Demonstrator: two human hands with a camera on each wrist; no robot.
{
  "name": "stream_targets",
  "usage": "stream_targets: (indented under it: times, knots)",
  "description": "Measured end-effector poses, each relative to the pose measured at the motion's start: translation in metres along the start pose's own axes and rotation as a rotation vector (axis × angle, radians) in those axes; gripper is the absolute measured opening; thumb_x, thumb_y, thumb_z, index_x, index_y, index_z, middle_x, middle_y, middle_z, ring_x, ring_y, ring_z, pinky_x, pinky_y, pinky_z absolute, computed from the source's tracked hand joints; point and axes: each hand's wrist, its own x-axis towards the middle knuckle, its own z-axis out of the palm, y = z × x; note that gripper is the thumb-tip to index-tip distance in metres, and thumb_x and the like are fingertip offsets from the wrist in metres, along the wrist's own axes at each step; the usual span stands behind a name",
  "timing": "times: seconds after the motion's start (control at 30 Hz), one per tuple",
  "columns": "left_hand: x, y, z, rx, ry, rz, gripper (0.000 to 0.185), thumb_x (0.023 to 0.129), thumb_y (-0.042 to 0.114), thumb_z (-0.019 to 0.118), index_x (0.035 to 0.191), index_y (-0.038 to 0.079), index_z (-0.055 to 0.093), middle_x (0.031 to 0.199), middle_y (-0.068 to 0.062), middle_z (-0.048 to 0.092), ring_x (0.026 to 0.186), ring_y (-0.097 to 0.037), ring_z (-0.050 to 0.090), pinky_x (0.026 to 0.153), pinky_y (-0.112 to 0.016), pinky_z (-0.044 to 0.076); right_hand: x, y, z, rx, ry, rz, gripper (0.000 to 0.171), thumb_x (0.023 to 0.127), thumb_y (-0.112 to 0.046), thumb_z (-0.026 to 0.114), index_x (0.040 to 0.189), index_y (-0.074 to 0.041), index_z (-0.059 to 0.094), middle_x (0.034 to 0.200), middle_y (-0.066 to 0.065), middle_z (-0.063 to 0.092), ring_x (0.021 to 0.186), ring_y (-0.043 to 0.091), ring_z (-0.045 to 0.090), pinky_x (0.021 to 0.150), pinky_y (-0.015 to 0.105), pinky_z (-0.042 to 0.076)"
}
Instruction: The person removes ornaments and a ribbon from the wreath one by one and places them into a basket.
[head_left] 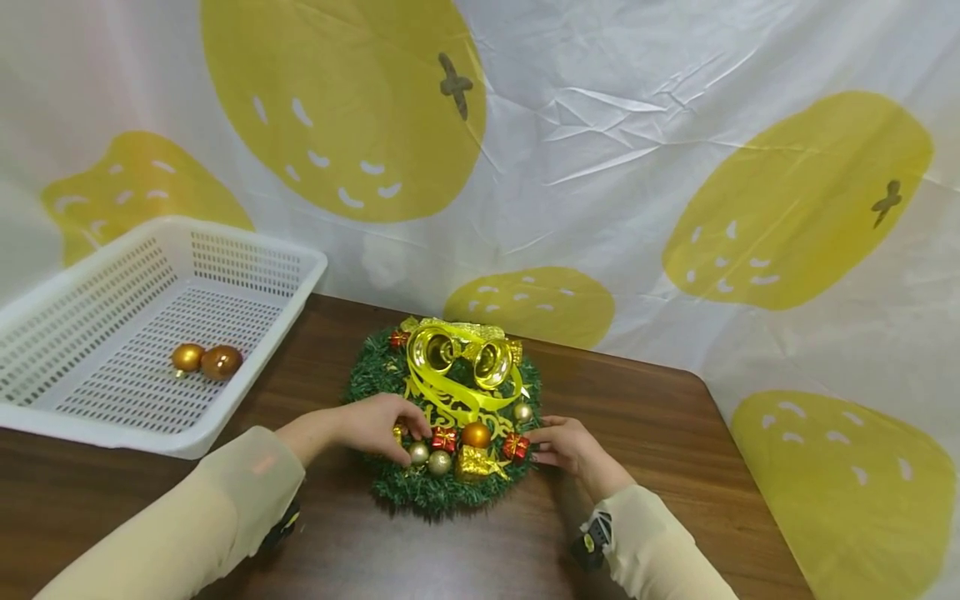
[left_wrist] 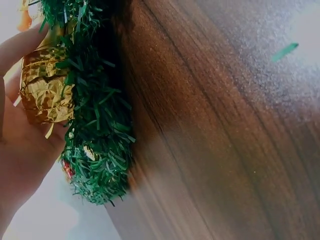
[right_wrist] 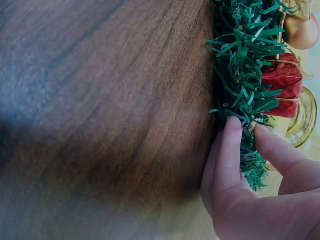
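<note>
A round green tinsel wreath [head_left: 431, 497] lies on the brown table, trimmed with gold bells [head_left: 492, 363], yellow ribbon, small balls and little gift boxes. At its left front, my left hand [head_left: 381, 426] curls around a small gold foil gift box [left_wrist: 48, 90], the thumb beside a pale gold ball [head_left: 418, 453]. My right hand [head_left: 570, 450] pinches the tinsel at the wreath's right edge between thumb and fingers. In the right wrist view, a red gift box [right_wrist: 283, 86] sits just beyond those fingertips. Part of the gold box is hidden by the left fingers.
To the left stands a white slotted plastic basket [head_left: 258, 379] with an orange-gold ball [head_left: 187, 357] and a brown ball [head_left: 222, 362] inside. A white curtain with yellow fruit prints [head_left: 570, 208] hangs behind and right of the table [head_left: 637, 400]. A green tinsel scrap [left_wrist: 285, 51] lies on the tabletop.
</note>
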Motion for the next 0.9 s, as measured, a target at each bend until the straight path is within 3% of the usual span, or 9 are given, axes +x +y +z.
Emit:
stream_targets:
  times: [0.27, 0.63, 0.9]
  knots:
    - [0.0018, 0.0004, 0.0006, 0.025, -0.004, 0.007, 0.019, 0.075, 0.015, 0.076, 0.092, 0.013, 0.069, 0.097, 0.003, 0.067, 0.092, -0.01, 0.058, 0.082, -0.026, 0.049, -0.0007, -0.0004, -0.0002, 0.001, -0.006, -0.003, 0.068, 0.086, 0.004, 0.056, 0.142, 0.015, 0.018, 0.074, 0.002, 0.057, 0.061, 0.009, 0.053, 0.056, 0.019, 0.054]
    - [0.0018, 0.0026, -0.0016, 0.033, -0.004, 0.008, 0.017, 0.077, 0.021, 0.075, 0.09, 0.013, 0.067, 0.093, 0.004, 0.065, 0.086, -0.008, 0.056, 0.077, -0.023, 0.047, 0.0, -0.0014, -0.0002, 0.011, -0.015, -0.002, 0.068, 0.087, 0.004, 0.056, 0.142, 0.014, 0.018, 0.074, 0.002, 0.058, 0.061, 0.009, 0.055, 0.055, 0.019, 0.053]
    - [-0.001, 0.0038, -0.0056, -0.052, 0.025, -0.01, 0.02, 0.08, 0.024, 0.072, 0.093, 0.009, 0.067, 0.091, 0.001, 0.065, 0.078, -0.008, 0.053, 0.071, -0.023, 0.047, -0.0004, -0.0005, 0.0001, 0.011, -0.009, -0.005, 0.068, 0.086, 0.005, 0.056, 0.142, 0.015, 0.018, 0.071, 0.001, 0.056, 0.059, 0.008, 0.053, 0.056, 0.019, 0.054]
